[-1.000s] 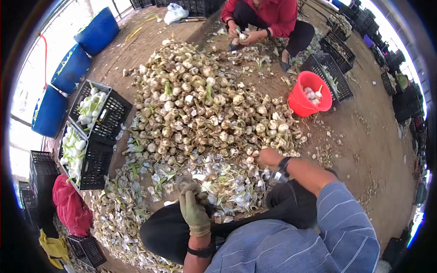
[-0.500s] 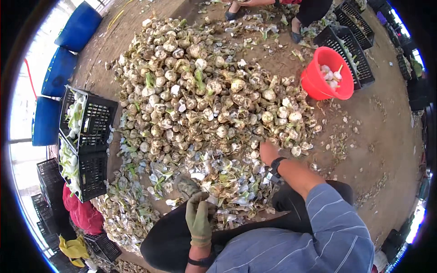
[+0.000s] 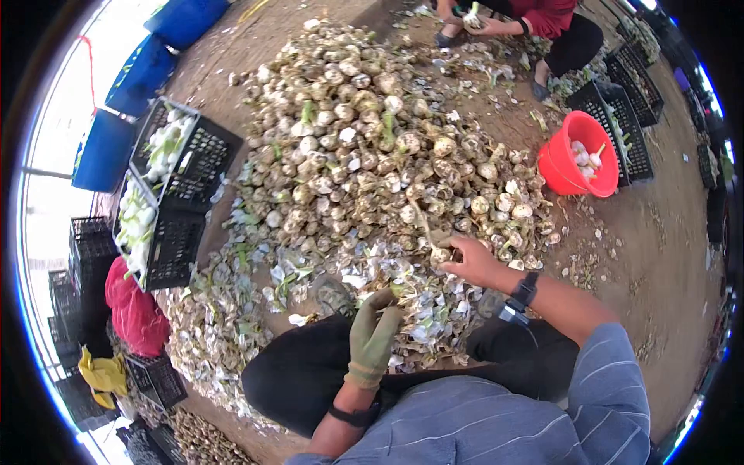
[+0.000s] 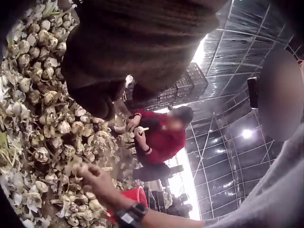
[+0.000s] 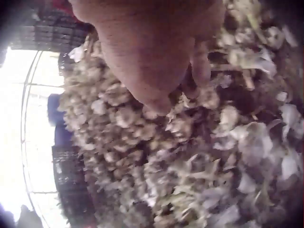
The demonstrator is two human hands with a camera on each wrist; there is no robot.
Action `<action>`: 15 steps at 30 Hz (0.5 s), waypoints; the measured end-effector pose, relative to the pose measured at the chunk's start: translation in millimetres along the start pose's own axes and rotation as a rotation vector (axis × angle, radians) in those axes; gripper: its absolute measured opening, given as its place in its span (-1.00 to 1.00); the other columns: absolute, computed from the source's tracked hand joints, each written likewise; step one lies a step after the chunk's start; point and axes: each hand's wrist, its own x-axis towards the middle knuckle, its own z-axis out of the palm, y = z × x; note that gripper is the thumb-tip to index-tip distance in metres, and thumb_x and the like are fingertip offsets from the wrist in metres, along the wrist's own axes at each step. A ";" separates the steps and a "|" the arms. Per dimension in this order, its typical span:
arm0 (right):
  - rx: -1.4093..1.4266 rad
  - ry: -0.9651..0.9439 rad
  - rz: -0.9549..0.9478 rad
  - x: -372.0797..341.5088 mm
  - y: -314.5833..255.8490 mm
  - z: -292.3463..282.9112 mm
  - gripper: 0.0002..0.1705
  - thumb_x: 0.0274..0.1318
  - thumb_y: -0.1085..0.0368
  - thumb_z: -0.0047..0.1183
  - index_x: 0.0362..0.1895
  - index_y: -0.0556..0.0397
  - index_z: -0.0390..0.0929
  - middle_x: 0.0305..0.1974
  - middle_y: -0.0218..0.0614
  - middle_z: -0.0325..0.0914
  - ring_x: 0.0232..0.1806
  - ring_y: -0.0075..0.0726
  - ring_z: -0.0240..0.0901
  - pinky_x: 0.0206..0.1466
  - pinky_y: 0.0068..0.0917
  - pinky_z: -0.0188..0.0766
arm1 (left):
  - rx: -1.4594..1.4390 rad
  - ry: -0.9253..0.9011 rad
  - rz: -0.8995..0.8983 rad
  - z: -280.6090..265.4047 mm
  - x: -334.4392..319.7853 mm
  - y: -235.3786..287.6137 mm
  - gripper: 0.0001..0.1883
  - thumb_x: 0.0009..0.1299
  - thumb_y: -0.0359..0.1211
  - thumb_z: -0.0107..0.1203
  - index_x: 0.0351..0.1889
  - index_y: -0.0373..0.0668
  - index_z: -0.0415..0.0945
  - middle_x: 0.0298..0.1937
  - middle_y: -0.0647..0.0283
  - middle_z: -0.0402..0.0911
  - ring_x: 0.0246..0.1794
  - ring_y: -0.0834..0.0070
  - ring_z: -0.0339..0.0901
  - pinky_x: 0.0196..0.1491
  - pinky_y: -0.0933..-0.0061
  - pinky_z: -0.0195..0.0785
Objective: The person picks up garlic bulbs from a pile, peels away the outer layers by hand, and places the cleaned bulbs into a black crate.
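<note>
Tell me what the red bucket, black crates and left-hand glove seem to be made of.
Red bucket: probably plastic, smooth, slightly glossy, with even colour and a rounded rim. Black crates: likely dull, rigid plastic, judging by the regular openings in their walls. Glove: apparently matte fabric, from its snug, banded cuff, though a coating is possible.

Upper garment: a blue-grey fabric shirt with thin, pale stripes [image 3: 480,418] and a short right sleeve [image 3: 608,380] of matching cloth. Lower garment: plain black trousers [image 3: 298,376]. Left hand [image 3: 376,327]: fitted with an olive-green fabric glove [image 3: 369,350] with a tan-edged cuff; a narrow black strap [image 3: 356,415] encircles the wrist. Right hand [image 3: 474,262]: bare; a black wristband [image 3: 526,288] carries a small, silver-grey rectangular unit [image 3: 513,314]. Footwear: a mottled grey-green shoe [image 3: 333,297].
</note>
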 end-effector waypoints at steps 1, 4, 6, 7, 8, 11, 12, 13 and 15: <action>0.037 -0.054 0.081 -3.4 -33.5 -5.9 -0.39 0.11 0.09 0.25 0.20 0.11 0.50 0.05 0.00 0.56 0.06 0.00 0.52 0.18 -0.18 0.40 | -0.043 -0.001 0.005 1.4 -2.9 1.2 -0.56 0.53 -0.35 0.00 0.32 -0.34 0.34 0.10 0.20 0.52 -0.08 0.59 0.51 -0.07 0.55 0.42; 0.161 -0.091 0.185 -22.2 -96.9 7.6 -0.41 0.10 0.09 0.29 0.13 0.18 0.53 -0.07 -0.12 0.61 -0.10 -0.20 0.57 -0.01 -0.33 0.48 | -0.188 -0.083 -0.058 -4.3 -9.4 6.0 -0.48 0.58 -0.28 -0.01 0.40 -0.38 0.25 0.06 0.23 0.52 -0.13 0.57 0.53 -0.10 0.54 0.48; 0.119 0.002 0.075 -36.6 -131.8 21.4 -0.44 0.10 0.11 0.30 0.11 0.18 0.55 -0.17 -0.20 0.61 -0.24 -0.26 0.53 -0.13 -0.36 0.48 | -0.266 -0.102 -0.093 -7.3 -17.8 7.6 -0.47 0.58 -0.24 -0.03 0.40 -0.37 0.26 0.05 0.22 0.53 -0.12 0.56 0.54 -0.13 0.52 0.50; 0.101 -0.052 0.112 -40.7 -144.2 26.2 -0.43 0.10 0.11 0.32 0.12 0.19 0.55 -0.18 -0.24 0.61 -0.26 -0.33 0.51 -0.15 -0.38 0.49 | -0.291 -0.117 -0.106 -8.3 -20.6 9.1 -0.48 0.58 -0.24 -0.03 0.39 -0.37 0.26 0.04 0.23 0.54 -0.11 0.56 0.55 -0.14 0.52 0.50; 0.204 -0.045 0.127 -45.3 -148.9 34.4 -0.44 0.12 0.11 0.32 0.12 0.18 0.55 -0.19 -0.26 0.60 -0.29 -0.37 0.50 -0.17 -0.42 0.48 | -0.316 -0.133 -0.119 -11.0 -24.2 8.4 -0.48 0.58 -0.24 -0.03 0.38 -0.37 0.27 0.03 0.24 0.54 -0.11 0.56 0.55 -0.15 0.52 0.51; 0.592 -0.061 0.244 -56.4 -166.0 45.2 -0.52 0.26 0.11 0.23 0.12 0.17 0.55 -0.25 -0.37 0.58 -0.40 -0.61 0.43 -0.35 -0.63 0.40 | -0.421 -0.226 -0.093 -26.1 -30.5 5.9 -0.53 0.57 -0.21 0.00 0.32 -0.30 0.35 -0.03 0.30 0.56 -0.17 0.58 0.54 -0.18 0.50 0.50; 0.663 0.002 0.254 -58.9 -165.9 47.2 -0.54 0.28 0.12 0.21 0.12 0.17 0.55 -0.28 -0.38 0.58 -0.42 -0.64 0.41 -0.39 -0.65 0.37 | -0.570 -0.236 -0.174 -29.6 -33.6 8.2 -0.54 0.57 -0.20 0.01 0.30 -0.29 0.37 -0.03 0.31 0.56 -0.18 0.59 0.53 -0.19 0.50 0.49; 0.735 0.066 0.263 -60.0 -160.2 50.4 -0.56 0.31 0.12 0.19 0.11 0.17 0.55 -0.30 -0.40 0.57 -0.45 -0.67 0.39 -0.42 -0.66 0.34 | -0.647 -0.278 -0.165 -34.0 -36.3 4.1 -0.56 0.57 -0.17 0.02 0.29 -0.23 0.40 -0.01 0.32 0.57 -0.19 0.58 0.52 -0.22 0.49 0.47; 0.797 0.224 0.271 -57.3 -157.5 61.8 -0.62 0.34 0.14 0.15 0.06 0.15 0.56 -0.39 -0.45 0.57 -0.55 -0.66 0.34 -0.52 -0.67 0.25 | -0.646 -0.330 -0.174 -40.1 -39.4 3.6 -0.58 0.59 -0.12 -0.02 0.23 -0.19 0.45 -0.02 0.28 0.61 -0.14 0.49 0.58 -0.16 0.47 0.50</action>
